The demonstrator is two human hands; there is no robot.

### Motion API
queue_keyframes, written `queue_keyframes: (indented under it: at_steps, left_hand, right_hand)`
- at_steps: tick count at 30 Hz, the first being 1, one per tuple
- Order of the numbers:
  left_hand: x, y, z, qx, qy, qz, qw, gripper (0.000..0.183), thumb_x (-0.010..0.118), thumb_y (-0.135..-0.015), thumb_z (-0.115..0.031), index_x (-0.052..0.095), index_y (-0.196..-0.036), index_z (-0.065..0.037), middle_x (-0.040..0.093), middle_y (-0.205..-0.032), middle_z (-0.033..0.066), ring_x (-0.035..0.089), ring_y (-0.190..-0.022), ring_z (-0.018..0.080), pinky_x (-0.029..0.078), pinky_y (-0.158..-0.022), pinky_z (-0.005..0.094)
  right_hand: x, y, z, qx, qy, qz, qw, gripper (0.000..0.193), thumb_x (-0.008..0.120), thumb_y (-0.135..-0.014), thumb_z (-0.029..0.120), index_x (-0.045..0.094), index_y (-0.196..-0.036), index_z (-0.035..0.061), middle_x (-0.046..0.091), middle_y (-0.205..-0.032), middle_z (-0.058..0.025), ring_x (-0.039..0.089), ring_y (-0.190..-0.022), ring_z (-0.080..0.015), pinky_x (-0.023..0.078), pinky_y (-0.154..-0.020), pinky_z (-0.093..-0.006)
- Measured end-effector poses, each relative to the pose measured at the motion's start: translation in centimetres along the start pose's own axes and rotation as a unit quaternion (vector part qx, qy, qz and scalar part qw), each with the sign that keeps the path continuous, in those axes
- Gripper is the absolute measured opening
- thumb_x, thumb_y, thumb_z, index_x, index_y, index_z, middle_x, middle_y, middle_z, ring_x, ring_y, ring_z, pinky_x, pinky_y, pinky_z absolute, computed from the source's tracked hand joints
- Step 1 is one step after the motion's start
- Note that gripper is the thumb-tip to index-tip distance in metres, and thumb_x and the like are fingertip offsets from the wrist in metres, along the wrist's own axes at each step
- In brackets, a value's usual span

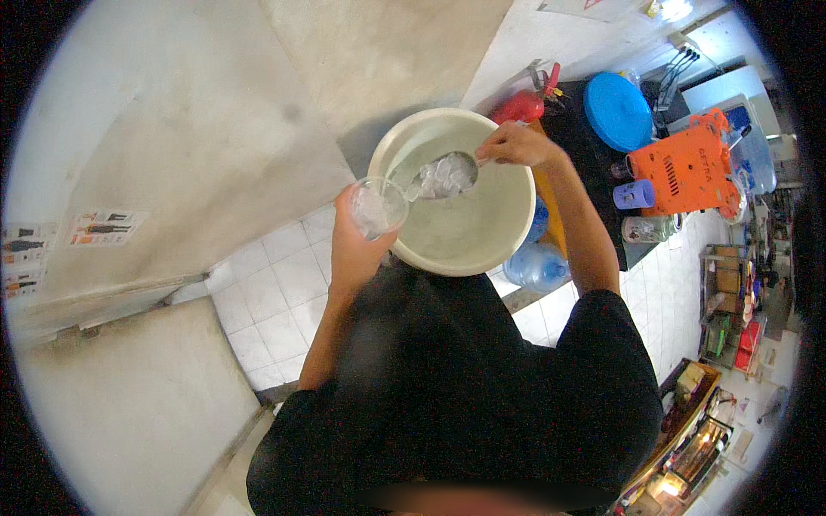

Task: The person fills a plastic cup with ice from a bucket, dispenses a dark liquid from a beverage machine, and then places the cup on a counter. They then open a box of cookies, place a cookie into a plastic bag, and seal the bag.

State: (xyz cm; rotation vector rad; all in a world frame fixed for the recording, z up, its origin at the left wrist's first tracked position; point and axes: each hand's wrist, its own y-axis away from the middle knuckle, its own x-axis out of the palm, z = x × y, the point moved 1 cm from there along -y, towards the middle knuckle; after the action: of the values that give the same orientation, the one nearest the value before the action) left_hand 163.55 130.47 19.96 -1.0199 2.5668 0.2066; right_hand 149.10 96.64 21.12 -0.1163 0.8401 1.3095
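A clear cup [379, 209] was held in the left hand [351, 248], whose fingers and thumb were clamped around its side. Pale, translucent ice could be seen inside the cup, which was kept over the left part of the rim of a large, round, cream-coloured tub [447, 245]. By the right hand [519, 144], closed on the handle end, a scoop [474, 169] was gripped over the inside of the tub. The scoop was loaded with clear ice pieces [443, 176], and its far end was pointed toward the cup, just beside the cup's rim; whether the two were touching could not be told.

Behind the right hand, a red fire extinguisher [519, 107] was seen beside the tub. Farther right, a black bench [568, 142] was occupied by a round blue lid [618, 112], an orange plastic panel [684, 168], a purple cup [634, 195] and a clear jar [648, 229], the purple cup being placed between the lid and the jar. Below the right forearm's side of the tub, a large blue-tinted water bottle [538, 267] was partly hidden. White tiles [258, 331] were shown on the floor, and printed sheets [107, 228] were fixed to the pale wall [172, 129] at left.
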Motion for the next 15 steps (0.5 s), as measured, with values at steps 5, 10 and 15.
queue_keyframes:
  at_steps: [5, 10, 15]
  left_hand:
    - [2.6, -3.1, -1.7, 0.08, -0.085, 0.074, 0.99, 0.088, 0.086, -0.075, -0.017, 0.036, -0.146, -0.001, 0.052, -0.141, 0.0241, 0.051, -0.134, 0.0386, 0.042, -0.112, 0.0455]
    - [4.6, -4.6, -1.6, -0.044, 0.025, 0.13, 0.99, 0.085, 0.087, -0.075, -0.02, 0.041, -0.143, 0.001, 0.061, -0.132, 0.027, 0.059, -0.127, 0.0409, 0.046, -0.107, 0.0446]
    - [4.2, -3.5, -0.8, -0.102, 0.092, 0.188, 0.972, 0.083, 0.087, -0.077, -0.026, 0.043, -0.141, 0.003, 0.062, -0.131, 0.0244, 0.06, -0.125, 0.034, 0.044, -0.108, 0.0409]
  right_hand:
    - [-4.6, 4.4, 9.2, -0.038, 0.152, -0.062, 0.986, 0.038, 0.069, -0.094, 0.034, 0.074, -0.087, -0.0031, 0.063, -0.066, -0.0128, 0.057, -0.058, -0.017, 0.045, -0.058, -0.0355]
    - [-2.3, 7.2, 13.1, -0.026, 0.306, -0.191, 0.932, 0.034, 0.067, -0.092, 0.035, 0.076, -0.088, 0.0027, 0.068, -0.077, -0.0206, 0.068, -0.071, -0.0347, 0.052, -0.066, -0.0458]
    - [0.6, 7.9, 8.0, 0.123, 0.295, -0.154, 0.935, 0.034, 0.065, -0.092, 0.039, 0.078, -0.089, 0.0079, 0.071, -0.081, -0.0183, 0.07, -0.076, -0.0376, 0.055, -0.07, -0.0485]
